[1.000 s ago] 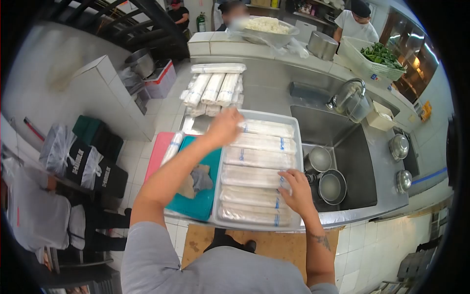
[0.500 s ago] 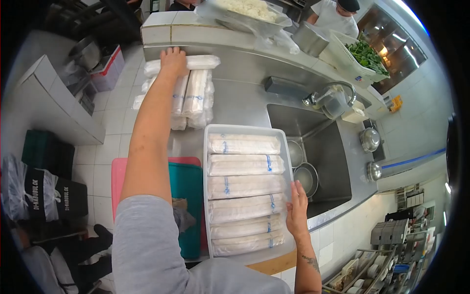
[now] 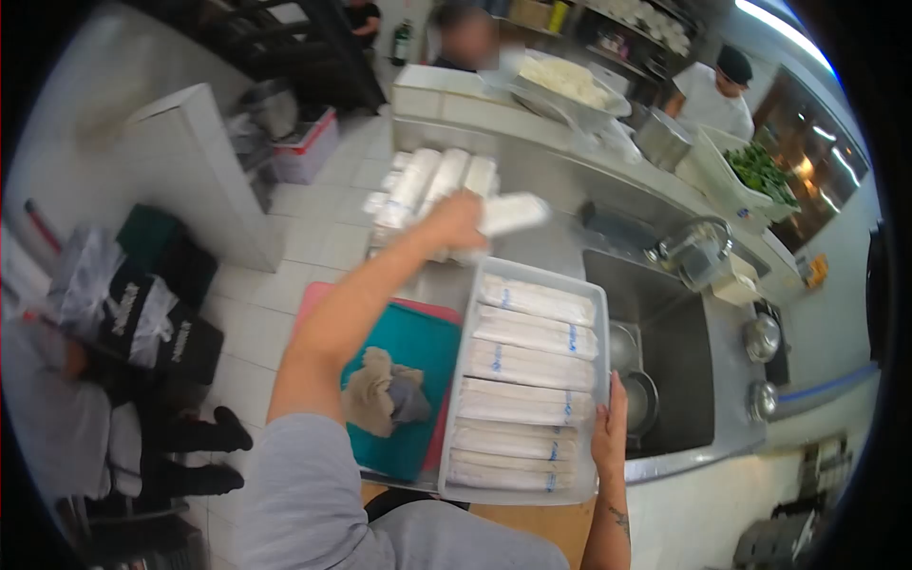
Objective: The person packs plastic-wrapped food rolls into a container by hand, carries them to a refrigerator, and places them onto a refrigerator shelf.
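My left hand is wrapped round one end of a white wrapped roll, lifted above the counter between the stack and the tray. Behind the hand lies a stack of similar rolls. A pale plastic tray holds several wrapped rolls with blue marks, laid side by side in one column. On the tray's right edge rests my right hand, its fingers extended along the rim. Left of the tray, a crumpled beige and grey cloth lies on a teal board, over a pink board.
To the right is a steel sink with metal bowls and a faucet. A ledge behind bears a tray of white food, a pot and a basket of greens. Co-workers stand behind the ledge and at the left.
My left hand has taken the top roll off the stack and brought it toward the tray. My right hand stays at the tray's right side. The camera view has shifted.
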A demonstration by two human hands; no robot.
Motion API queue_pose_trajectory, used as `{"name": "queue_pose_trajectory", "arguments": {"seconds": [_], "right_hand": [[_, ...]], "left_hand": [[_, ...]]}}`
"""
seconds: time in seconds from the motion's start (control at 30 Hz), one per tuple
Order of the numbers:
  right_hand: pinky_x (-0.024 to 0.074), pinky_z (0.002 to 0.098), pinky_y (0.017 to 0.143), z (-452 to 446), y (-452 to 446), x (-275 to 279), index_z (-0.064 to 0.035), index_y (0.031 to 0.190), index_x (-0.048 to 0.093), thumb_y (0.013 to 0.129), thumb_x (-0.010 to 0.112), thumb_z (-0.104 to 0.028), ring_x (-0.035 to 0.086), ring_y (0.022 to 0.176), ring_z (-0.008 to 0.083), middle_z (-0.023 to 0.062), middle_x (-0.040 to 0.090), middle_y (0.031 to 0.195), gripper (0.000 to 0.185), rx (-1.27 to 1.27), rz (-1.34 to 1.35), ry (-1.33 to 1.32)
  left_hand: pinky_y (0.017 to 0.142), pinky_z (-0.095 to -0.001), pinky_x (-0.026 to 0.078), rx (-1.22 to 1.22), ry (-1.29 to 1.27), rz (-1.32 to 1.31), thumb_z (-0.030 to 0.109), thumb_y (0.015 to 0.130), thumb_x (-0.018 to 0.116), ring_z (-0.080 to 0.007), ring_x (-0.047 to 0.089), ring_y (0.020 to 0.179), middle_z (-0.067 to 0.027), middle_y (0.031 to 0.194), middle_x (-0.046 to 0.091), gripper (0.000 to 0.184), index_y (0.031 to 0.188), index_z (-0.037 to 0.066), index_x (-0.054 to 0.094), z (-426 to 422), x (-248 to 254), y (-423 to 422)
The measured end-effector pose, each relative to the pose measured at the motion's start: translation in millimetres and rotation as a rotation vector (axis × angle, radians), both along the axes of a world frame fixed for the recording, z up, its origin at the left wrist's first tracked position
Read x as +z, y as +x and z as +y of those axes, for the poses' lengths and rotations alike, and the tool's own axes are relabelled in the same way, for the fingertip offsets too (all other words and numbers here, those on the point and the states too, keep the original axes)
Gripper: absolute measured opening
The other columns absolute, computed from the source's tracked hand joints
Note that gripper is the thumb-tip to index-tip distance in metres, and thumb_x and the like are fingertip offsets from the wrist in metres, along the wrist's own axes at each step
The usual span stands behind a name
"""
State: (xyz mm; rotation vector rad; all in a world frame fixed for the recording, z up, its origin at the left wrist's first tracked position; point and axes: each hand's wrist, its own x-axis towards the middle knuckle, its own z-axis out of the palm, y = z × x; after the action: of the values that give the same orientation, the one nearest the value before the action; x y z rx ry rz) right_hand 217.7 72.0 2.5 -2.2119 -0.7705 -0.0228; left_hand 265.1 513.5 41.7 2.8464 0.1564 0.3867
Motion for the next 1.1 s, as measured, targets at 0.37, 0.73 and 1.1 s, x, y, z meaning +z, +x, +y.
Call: {"name": "queue_pose_trajectory", "arguments": {"seconds": [0.37,0.73,1.1], "right_hand": [[0.0297,0.0373,0.105,-14.1,0.6,-10.2,-0.0027,0.136,0.038,0.091,0.046,-0.006,0.039,0.127,0.0293,0.0157,0.042,0.136,0.046,0.098,0.045,0.290],[0.0388,0.0408,0.090,-31.6,-30.7,5.1,-0.0107,0.120,0.052,0.063,0.067,-0.019,0.051,0.102,0.0295,0.0112,0.054,0.108,0.060,0.616,-0.441,-0.309],[0.0470,0.0378,0.082,-27.0,-33.7,-4.1,-0.0102,0.118,0.054,0.063,0.072,-0.013,0.051,0.100,0.0272,0.0080,0.052,0.106,0.058,0.534,-0.515,-0.272]], "left_hand": [[0.083,-0.0434,0.044,-0.404,0.035,0.207,0.031,0.061,0.074,-0.0356,0.053,0.097,-0.0198,0.103,0.053,0.062,0.107,-0.005,0.051,-255.0,-18.4,-177.6],[0.089,-0.0460,0.034,-0.201,0.021,0.119,0.024,0.064,0.072,-0.0330,0.045,0.106,-0.0153,0.111,0.046,0.064,0.119,0.004,0.047,-285.7,-48.7,-204.4],[0.087,-0.0444,0.036,0.077,0.191,0.120,0.030,0.062,0.077,-0.0310,0.047,0.104,-0.0119,0.107,0.050,0.059,0.111,0.008,0.053,-265.3,-33.2,-230.9]]}}
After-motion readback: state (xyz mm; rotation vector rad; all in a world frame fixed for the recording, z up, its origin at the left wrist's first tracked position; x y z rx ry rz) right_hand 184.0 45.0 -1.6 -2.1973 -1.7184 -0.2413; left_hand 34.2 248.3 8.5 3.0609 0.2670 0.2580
